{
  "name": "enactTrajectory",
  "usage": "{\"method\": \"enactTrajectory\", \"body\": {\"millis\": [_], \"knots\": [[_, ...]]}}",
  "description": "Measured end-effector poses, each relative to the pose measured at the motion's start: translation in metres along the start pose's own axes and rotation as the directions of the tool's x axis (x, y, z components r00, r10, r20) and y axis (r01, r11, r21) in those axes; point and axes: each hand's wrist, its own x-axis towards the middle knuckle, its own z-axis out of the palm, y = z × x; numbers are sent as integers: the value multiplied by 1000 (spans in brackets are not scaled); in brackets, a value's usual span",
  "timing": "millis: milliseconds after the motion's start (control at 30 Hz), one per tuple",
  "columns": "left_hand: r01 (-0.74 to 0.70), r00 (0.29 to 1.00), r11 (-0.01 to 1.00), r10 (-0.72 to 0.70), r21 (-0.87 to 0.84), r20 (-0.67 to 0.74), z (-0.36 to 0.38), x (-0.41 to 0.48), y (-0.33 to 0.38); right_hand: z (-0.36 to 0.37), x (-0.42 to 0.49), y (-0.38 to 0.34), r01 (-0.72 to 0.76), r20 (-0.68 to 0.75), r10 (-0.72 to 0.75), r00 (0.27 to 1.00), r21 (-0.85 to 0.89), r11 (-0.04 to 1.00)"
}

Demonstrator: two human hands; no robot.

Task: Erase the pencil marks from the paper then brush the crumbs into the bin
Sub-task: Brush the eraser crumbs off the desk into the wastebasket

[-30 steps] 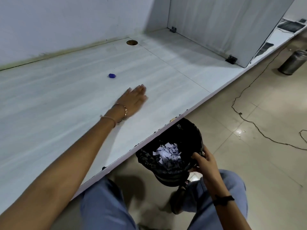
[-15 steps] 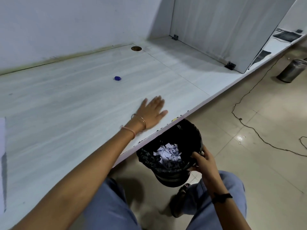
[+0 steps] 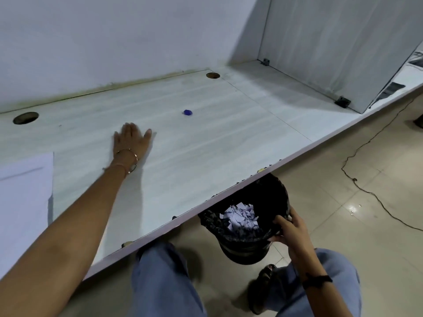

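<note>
Now the bin (image 3: 242,252), black-lined and holding crumpled scraps (image 3: 240,217), hangs just under the front lip of the bench (image 3: 206,156). The curled fingers (image 3: 280,221) of the right hand (image 3: 291,229) grip its rim, as they did a moment ago. The left hand (image 3: 131,145) has changed place. Half a second back it was at the lip right above the bin; now it lies flat well back on the bench, with its fingers (image 3: 130,133) straight and close together and the thumb held apart. That reads as one sweep finished and the hand set back to start another, so the brushing seems under way rather than done. The paper (image 3: 23,202) lies off the little-finger side, nearer the person. The blue eraser (image 3: 187,112) sits apart beyond the thumb, out of a straight pull toward the lip. Tiny specks (image 3: 261,170) dot that lip, too small to tell whether they are crumbs. Between the palm and the lip the bench shows nothing to catch on. But the bin is off toward the thumb side, so the stroke would probably need to slant that way or the crumbs may fall to the floor. A cable hole (image 3: 25,117) opens past the little finger, and the wall stands beyond the fingertips.
</note>
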Motion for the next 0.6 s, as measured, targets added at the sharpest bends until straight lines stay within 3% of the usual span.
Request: {"method": "enactTrajectory", "body": {"millis": [100, 200, 367, 400, 433, 467, 533, 567, 600], "knots": [[-67, 997, 997, 66, 37, 38, 0, 13, 18, 2, 0, 3, 5, -1, -5, 1000, -9, 1000], [-307, 948, 952, 308, -18, 84, 5, 3, 74, 1, -1, 5, 6, 0, -6, 1000, -21, 1000], [-641, 714, 752, 658, -153, 239, 23, -77, 149, -2, -1, 6, 5, 0, -5, 1000, -9, 1000], [-692, 653, 709, 696, -138, 298, 21, -97, 159, -2, -1, 7, 9, -1, -9, 1000, -12, 1000], [-659, 663, 737, 663, -149, 348, 15, -116, 157, -2, -2, 7, 10, 0, -10, 1000, -17, 1000], [-684, 612, 717, 665, -135, 429, 3, -136, 151, -2, -2, 7, 13, 3, -13, 1000, -21, 1000], [-682, 588, 704, 690, -200, 422, -4, -157, 135, -2, -1, 5, 21, 17, -21, 1000, -21, 1000], [-630, 676, 739, 673, -238, 300, 0, -156, 115, -4, -1, 4, 24, 22, -23, 999, -25, 999], [-639, 693, 739, 674, -214, 257, -2, -149, 100, -4, -1, 3, 26, 28, -25, 999, -30, 999]]}}
